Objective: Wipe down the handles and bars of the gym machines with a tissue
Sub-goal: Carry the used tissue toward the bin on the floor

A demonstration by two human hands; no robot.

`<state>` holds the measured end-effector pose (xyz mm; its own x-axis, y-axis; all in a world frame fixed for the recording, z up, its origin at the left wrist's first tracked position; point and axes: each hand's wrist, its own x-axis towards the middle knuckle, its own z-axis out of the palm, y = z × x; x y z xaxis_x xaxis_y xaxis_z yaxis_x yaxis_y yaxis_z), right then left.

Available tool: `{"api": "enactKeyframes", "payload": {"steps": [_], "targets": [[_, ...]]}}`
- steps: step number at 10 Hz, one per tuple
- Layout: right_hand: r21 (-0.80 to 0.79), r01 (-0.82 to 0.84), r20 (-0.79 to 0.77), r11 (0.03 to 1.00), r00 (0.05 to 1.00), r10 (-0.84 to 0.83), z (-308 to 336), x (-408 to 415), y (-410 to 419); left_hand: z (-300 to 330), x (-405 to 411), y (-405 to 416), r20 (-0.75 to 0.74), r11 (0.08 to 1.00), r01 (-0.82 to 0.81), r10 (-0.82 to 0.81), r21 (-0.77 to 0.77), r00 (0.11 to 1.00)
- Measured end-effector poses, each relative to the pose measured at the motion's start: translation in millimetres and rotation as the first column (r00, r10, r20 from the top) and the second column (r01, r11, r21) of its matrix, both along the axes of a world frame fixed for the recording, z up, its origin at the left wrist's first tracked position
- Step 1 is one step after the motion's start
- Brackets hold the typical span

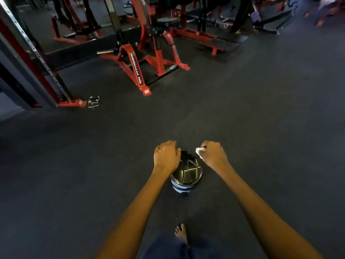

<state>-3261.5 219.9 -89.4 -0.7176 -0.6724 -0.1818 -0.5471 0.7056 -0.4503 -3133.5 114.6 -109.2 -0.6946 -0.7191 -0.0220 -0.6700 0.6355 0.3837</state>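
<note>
Here the right hand (214, 154) pinches a crumpled white tissue (200, 151).

Right hand (214, 154) pinches tissue (200, 150); left hand (166, 156) grips tub (186, 172).

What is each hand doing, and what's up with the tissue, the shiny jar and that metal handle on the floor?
Left hand: grips the jar's top.
Right hand: holds the tissue.
Tissue: white, crumpled in the grip.
Jar: upright, shiny lid on.
Metal handle: on the floor, untouched.
Red machine: standing, nobody touching it.
</note>
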Motion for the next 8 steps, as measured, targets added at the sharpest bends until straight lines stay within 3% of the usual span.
{"api": "enactKeyframes", "payload": {"steps": [5, 8], "targets": [[0.160, -0.174, 0.148, 0.972, 0.977, 0.151, -70.8, -120.4, -123.6, -51.2, -97.2, -109.6, 0.180, 0.981, -0.138, 0.112, 0.136, 0.977], [0.319, -0.220, 0.249, 0.922, 0.958, 0.143, -151.5, -154.5, -166.5, -123.0, -132.5, -153.9, 0.322, 0.917, -0.295, 0.204, 0.267, 0.925]]}}
